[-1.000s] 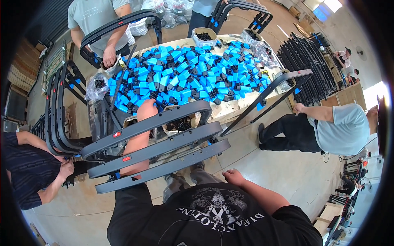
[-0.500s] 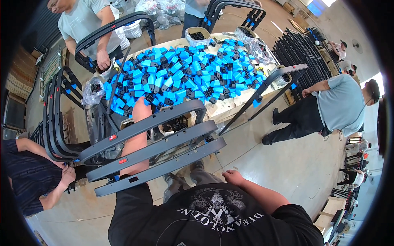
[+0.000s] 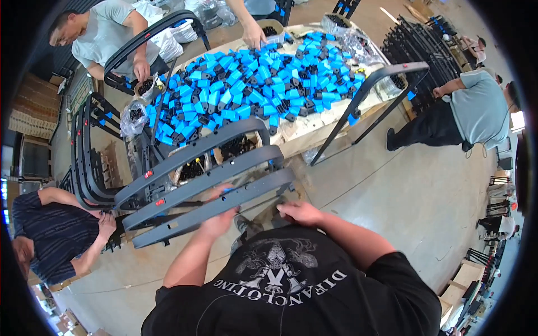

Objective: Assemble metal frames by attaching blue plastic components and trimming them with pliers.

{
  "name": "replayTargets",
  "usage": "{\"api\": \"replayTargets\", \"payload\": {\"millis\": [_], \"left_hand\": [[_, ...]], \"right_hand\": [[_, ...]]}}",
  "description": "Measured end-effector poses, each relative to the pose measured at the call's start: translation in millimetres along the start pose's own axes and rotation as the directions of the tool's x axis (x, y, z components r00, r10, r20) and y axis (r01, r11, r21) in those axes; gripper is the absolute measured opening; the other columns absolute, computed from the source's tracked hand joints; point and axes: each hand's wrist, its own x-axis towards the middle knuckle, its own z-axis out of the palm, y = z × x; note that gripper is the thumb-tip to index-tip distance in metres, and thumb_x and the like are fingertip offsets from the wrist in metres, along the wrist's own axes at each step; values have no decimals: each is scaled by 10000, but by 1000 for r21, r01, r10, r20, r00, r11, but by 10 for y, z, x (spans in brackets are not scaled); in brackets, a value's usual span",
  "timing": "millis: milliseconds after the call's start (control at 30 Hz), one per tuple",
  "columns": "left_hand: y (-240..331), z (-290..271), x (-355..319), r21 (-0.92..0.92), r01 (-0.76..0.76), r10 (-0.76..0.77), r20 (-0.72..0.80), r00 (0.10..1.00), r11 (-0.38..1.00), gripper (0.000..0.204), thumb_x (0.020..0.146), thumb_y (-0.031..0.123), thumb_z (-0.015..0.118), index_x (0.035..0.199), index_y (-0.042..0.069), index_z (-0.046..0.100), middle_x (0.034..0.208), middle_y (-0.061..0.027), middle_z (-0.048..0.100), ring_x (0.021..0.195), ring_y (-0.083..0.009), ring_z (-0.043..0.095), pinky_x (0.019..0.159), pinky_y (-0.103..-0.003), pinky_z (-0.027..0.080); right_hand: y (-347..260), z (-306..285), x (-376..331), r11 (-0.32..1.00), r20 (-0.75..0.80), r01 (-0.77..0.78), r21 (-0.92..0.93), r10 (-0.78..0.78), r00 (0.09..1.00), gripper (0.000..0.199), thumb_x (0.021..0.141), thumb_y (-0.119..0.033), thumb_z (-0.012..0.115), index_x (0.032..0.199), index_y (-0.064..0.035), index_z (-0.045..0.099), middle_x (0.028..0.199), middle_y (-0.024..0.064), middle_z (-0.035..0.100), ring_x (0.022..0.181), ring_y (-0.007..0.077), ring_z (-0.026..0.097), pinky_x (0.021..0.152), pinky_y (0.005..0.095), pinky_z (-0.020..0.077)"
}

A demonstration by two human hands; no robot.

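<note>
Three dark grey curved frames (image 3: 218, 210) lie side by side in front of me, with red marks on their bars. My left hand (image 3: 217, 224), blurred, is at the nearest frame. Its fingers reach around the bar, and a blue plastic piece (image 3: 227, 190) shows at the fingertips; the bar hides the rest. My right hand (image 3: 301, 213) is closed by the right end of that frame, on a thin rod barely visible now. Beyond the frames, a heap of blue and black plastic pieces (image 3: 246, 84) covers the table (image 3: 297, 131).
Tubs of small black parts (image 3: 238, 147) stand at the table's near edge. More curved frames stand at left (image 3: 84, 151) and right (image 3: 372, 84). Co-workers are at the far left (image 3: 112, 33), near left (image 3: 61, 235) and right (image 3: 476, 112). Another person's hand (image 3: 254, 35) reaches the heap.
My left hand has drawn back from the heap to the nearest frame. My right hand has moved up to the frame's end. Another person's hand has come over the heap.
</note>
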Motion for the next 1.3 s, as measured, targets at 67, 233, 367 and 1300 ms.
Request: {"api": "replayTargets", "payload": {"millis": [67, 233, 367, 1300], "left_hand": [[454, 181, -141, 306, -69, 3, 211, 977, 949, 352, 815, 25, 764, 1141, 51, 634, 1118, -170, 682, 991, -307, 678, 820, -373, 538], [828, 586, -73, 315, -445, 379, 252, 891, 838, 378, 779, 34, 757, 1135, 76, 636, 1196, -136, 667, 1001, -349, 657, 869, -444, 517], [892, 554, -192, 368, -645, 582, 280, 764, 670, 558, 692, -29, 801, 1206, 77, 610, 1209, -134, 628, 922, -335, 638, 769, -442, 507], [585, -62, -1206, -411, 184, -2, 406, 914, 893, 775, 833, 126, 784, 1489, -6, 393, 1356, -129, 574, 1246, -199, 535, 1062, -358, 430]], "right_hand": [[-55, 48, 148, 994, 142, 41, 99, -55, 988, 585, 1008, -608, 454, 901, -71, 661, 651, -11, 523, 571, 106, 442, 530, 283, 348], [-365, 212, 251, 784, 470, -263, 562, -41, 882, 640, 975, -721, 371, 682, -170, 512, 563, -7, 437, 437, 137, 340, 428, 288, 241], [-651, 294, 87, 741, 461, -303, 600, -10, 887, 478, 955, -635, 526, 793, -186, 550, 626, -20, 488, 489, 110, 385, 441, 256, 236], [-397, 1456, -759, 807, -120, 552, -211, -582, 804, 283, 957, -176, 614, 1137, 40, 646, 989, 94, 707, 922, 166, 656, 829, 340, 535]]}}
